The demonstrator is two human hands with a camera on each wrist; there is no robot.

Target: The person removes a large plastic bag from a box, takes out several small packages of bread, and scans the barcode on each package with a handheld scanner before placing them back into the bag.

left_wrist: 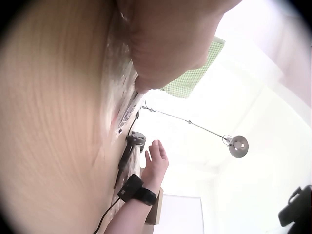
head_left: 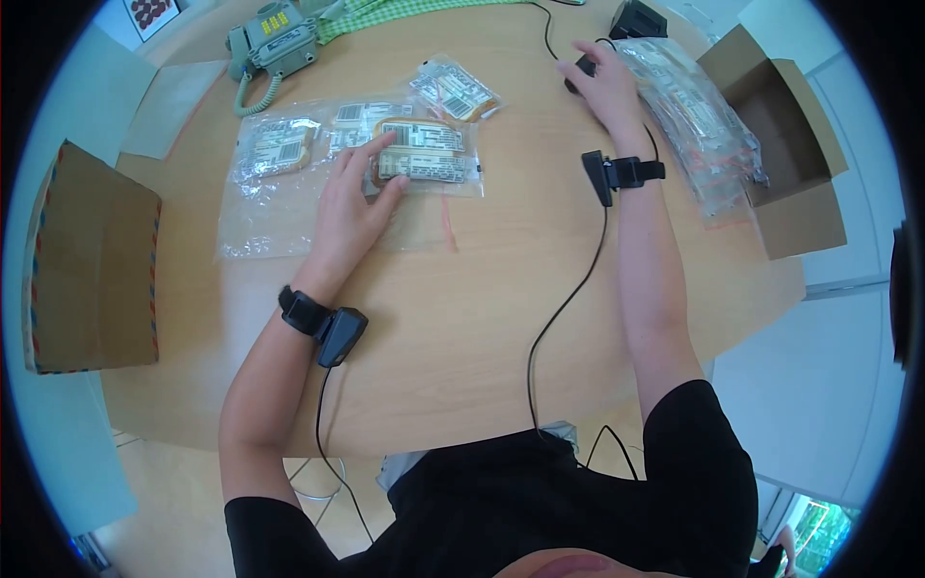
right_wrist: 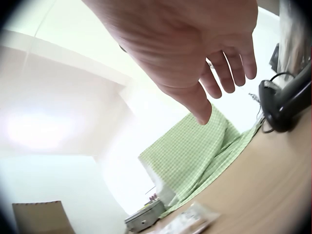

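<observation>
In the head view my left hand [head_left: 352, 212] rests on a packaged bread slice [head_left: 424, 152] with a printed label, fingers and thumb spread on its wrapper; two labelled packets [head_left: 277, 146] [head_left: 364, 118] lie beside it on a clear plastic bag [head_left: 270, 226]. Another packet [head_left: 455, 89] is just behind. My right hand [head_left: 609, 94] hovers near a black corded device [head_left: 580, 73], its fingers loosely extended. The right wrist view shows that hand [right_wrist: 195, 53] holding nothing, with the black device [right_wrist: 287, 105] off to its side.
An open cardboard box [head_left: 101, 260] stands at left, another [head_left: 790, 125] at right. Bagged packets [head_left: 689, 116] lie beside the right box. A telephone [head_left: 277, 40] and green checked cloth [head_left: 385, 13] are at the back. Cables [head_left: 568, 299] run from the wrist cameras.
</observation>
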